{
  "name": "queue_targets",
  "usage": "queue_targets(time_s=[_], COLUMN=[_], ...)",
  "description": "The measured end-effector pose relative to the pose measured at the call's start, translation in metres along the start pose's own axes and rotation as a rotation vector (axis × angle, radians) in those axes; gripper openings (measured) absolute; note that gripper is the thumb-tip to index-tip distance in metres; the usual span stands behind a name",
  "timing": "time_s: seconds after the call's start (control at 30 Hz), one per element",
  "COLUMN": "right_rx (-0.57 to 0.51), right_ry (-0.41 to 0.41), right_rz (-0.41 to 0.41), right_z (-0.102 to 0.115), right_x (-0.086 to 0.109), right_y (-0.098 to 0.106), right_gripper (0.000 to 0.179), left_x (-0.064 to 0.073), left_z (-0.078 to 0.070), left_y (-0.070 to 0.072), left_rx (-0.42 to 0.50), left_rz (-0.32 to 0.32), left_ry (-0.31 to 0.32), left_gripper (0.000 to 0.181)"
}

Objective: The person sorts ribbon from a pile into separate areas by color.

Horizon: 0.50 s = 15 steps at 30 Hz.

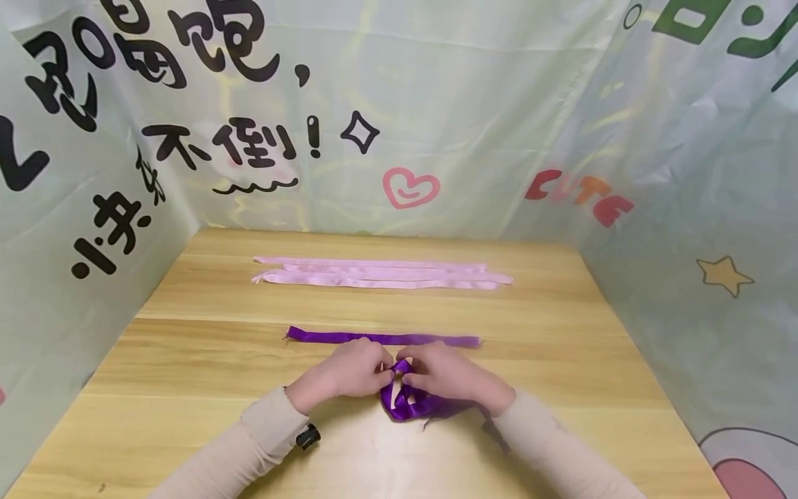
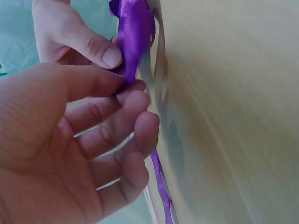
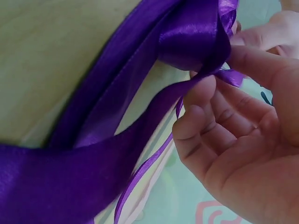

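Note:
A looped purple satin ribbon (image 1: 408, 410) is held between my two hands near the middle of the table. My left hand (image 1: 358, 367) pinches it between thumb and index finger; the left wrist view shows the ribbon (image 2: 135, 42) gathered narrow at that pinch. With thumb and fingertips my right hand (image 1: 445, 374) grips the ribbon's upper part. In the right wrist view several wide folds of the ribbon (image 3: 187, 42) fan out from those fingers, and a tail runs off to the left. Just beyond the hands lies a separate flat purple ribbon strip (image 1: 386, 339).
Several pale pink ribbon strips (image 1: 380, 274) lie side by side farther back on the wooden table (image 1: 206, 360). Printed cloth walls (image 1: 474, 118) enclose the back and both sides. A small black clip-like object (image 1: 308, 437) sits by the left sleeve cuff.

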State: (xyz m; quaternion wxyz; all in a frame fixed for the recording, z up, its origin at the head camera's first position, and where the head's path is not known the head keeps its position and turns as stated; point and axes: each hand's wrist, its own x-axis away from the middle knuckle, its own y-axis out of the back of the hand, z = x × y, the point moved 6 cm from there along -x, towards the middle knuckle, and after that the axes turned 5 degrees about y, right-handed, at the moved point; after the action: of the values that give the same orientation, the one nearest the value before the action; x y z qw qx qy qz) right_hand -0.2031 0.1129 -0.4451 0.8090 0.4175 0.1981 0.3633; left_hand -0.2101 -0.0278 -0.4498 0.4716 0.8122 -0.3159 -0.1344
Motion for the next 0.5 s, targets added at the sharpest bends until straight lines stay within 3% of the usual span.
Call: queue_targets(time_s=[0.07,0.17,0.37,0.5], right_rx=[0.005,-0.010,-0.062,-0.031], right_ry=[0.007,0.008,0.034,0.087], right_rz=[-0.010,-0.042,-0.203,-0.326], right_z=[-0.001,-0.001,0.006,0.015], right_x=[0.001,0.003,0.005,0.005], right_y=[0.000,0.003,0.015,0.023], right_gripper=[0.008,0.006,0.050,0.035], left_x=[0.000,0.001,0.003,0.002], left_z=[0.000,0.001,-0.001,-0.008], left_y=[0.002,0.005,0.013,0.018], left_rx=[0.029,0.066,0.121,0.186], left_rz=[-0.017,-0.037,-0.093,-0.104], left_ry=[-0.021,-0.015,0.009,-0.006], left_gripper=[0.036,0.037,0.034,0.033])
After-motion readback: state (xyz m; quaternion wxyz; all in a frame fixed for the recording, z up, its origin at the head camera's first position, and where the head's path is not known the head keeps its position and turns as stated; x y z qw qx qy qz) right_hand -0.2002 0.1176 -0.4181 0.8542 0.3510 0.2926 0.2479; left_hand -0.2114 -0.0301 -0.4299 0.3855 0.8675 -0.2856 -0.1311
